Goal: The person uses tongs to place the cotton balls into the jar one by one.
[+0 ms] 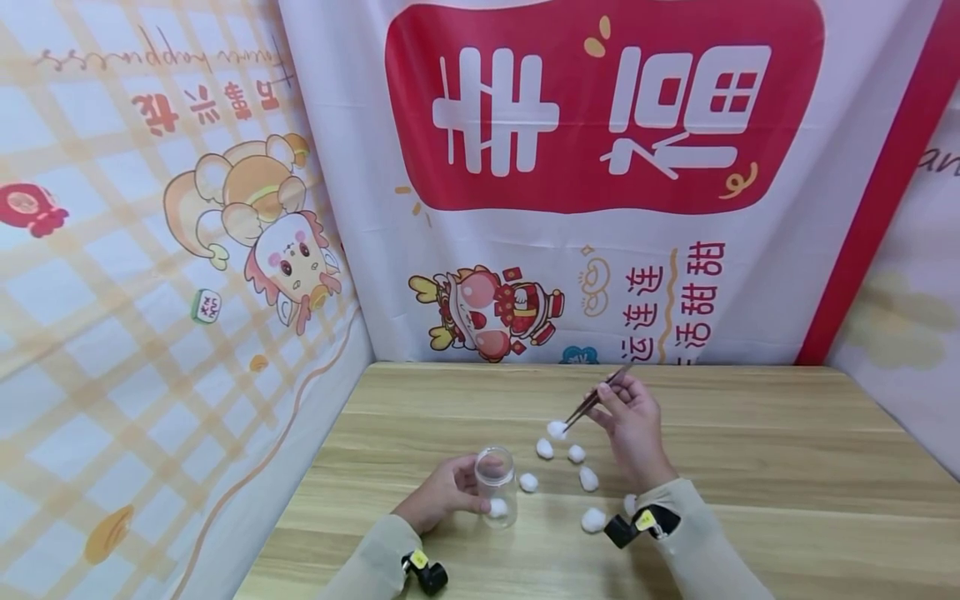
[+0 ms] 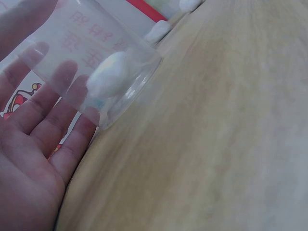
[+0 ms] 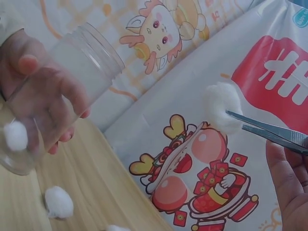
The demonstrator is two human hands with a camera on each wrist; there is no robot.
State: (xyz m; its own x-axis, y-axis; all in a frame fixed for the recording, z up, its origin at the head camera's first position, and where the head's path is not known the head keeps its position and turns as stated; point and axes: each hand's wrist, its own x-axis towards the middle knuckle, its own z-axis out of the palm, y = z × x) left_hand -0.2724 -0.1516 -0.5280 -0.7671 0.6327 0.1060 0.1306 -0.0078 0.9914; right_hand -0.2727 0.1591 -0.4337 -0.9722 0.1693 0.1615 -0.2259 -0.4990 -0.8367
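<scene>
My left hand holds a clear, open-topped plastic jar upright on the table, thumb on one side and fingers round the other. One white cotton ball lies at the jar's bottom. To the right, my right hand pinches metal tweezers pointing down and left. At their tips is another cotton ball, which appears raised off the table in the right wrist view. Several loose cotton balls, among them one beside the jar, lie between and near the hands.
The wood-grain table ends at a printed cloth backdrop behind and a checked cloth wall on the left. A cotton ball lies near the right wrist's camera, with another partly hidden by that wrist.
</scene>
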